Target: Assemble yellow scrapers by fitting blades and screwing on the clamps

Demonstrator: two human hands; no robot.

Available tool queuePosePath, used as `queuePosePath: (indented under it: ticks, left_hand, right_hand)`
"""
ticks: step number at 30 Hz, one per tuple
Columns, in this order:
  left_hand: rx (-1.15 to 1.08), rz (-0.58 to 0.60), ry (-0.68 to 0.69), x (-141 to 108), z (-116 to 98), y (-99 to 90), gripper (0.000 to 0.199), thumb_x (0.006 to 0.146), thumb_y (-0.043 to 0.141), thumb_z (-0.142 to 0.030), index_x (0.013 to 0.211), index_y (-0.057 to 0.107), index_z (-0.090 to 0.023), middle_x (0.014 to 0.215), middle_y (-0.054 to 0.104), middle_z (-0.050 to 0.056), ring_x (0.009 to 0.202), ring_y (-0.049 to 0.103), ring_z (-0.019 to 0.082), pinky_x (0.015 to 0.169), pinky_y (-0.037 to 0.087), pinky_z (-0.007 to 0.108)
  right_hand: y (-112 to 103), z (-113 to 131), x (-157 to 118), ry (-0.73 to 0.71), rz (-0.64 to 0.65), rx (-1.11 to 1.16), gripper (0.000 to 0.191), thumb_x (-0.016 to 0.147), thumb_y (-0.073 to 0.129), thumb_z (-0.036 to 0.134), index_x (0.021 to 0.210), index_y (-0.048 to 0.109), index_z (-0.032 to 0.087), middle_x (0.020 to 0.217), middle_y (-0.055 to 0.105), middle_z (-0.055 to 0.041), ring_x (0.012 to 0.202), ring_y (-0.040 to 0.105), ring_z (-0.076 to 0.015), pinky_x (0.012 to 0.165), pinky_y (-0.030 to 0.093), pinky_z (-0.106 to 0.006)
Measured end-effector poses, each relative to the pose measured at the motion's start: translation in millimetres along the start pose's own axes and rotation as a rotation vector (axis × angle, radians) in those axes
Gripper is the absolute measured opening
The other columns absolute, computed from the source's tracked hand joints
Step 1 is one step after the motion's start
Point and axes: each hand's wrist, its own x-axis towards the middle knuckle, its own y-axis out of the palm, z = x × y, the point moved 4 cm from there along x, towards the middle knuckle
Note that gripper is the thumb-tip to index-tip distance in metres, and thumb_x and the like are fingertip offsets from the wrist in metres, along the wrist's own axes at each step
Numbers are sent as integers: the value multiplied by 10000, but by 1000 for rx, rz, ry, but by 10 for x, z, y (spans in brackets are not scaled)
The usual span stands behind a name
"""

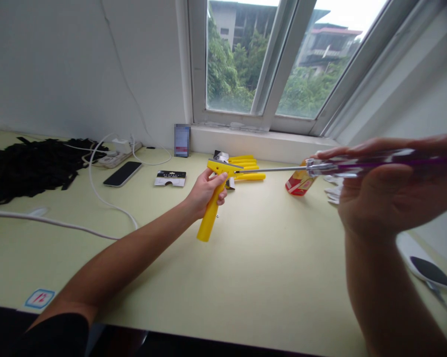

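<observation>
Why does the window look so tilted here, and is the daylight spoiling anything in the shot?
In the head view, the window leans and its frame seems bent, probably from a wide lens; the sky through it is washed out to white; glare streaks the clear handle of the purple screwdriver in the right hand.

The left hand (206,193) grips the handle of a yellow pistol-grip tool (210,218). The right hand (390,193) holds a purple-handled screwdriver (342,168), its long metal shaft reaching to the tool's head. Beyond them on the worktop (268,248) lie yellow plastic parts (249,168) and a red-and-yellow can (300,181).
</observation>
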Motion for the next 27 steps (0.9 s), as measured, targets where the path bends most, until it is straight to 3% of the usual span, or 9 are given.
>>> queuePosePath:
  ticks: [12, 17, 23, 27]
  left_hand:
    - [31, -3, 22, -18, -12, 20, 376, 736, 773, -331, 970, 495, -235, 765, 508, -63, 421, 470, 39, 350, 332, 168]
    - [75, -45, 76, -10, -34, 14, 383, 720, 779, -337, 964, 504, -228, 771, 527, -60, 413, 470, 37, 340, 336, 169]
    - [145, -91, 142, -1, -46, -3, 357, 731, 767, -349, 972, 536, -221, 803, 559, -49, 398, 467, 29, 326, 343, 176]
    - [190, -122, 191, 11, -58, -33, 323, 746, 754, -364, 941, 544, -213, 853, 581, -35, 394, 474, 22, 323, 342, 176]
  right_hand:
    - [16, 99, -27, 40, -30, -98, 243, 904, 614, 390, 1010, 468, 227, 809, 508, 50, 686, 696, -137, 554, 583, -292]
    - [-23, 29, -73, 107, -98, -120, 261, 821, 715, 276, 960, 507, 202, 859, 495, 25, 674, 653, -107, 557, 548, -265]
    - [-221, -174, -166, 183, -158, -452, 424, 620, 850, 413, 805, 538, 192, 798, 458, 23, 659, 478, -103, 603, 434, -279]
    - [-241, -205, -170, 329, 11, -679, 322, 753, 736, 445, 809, 542, 194, 692, 517, 37, 581, 525, -116, 599, 452, -303]
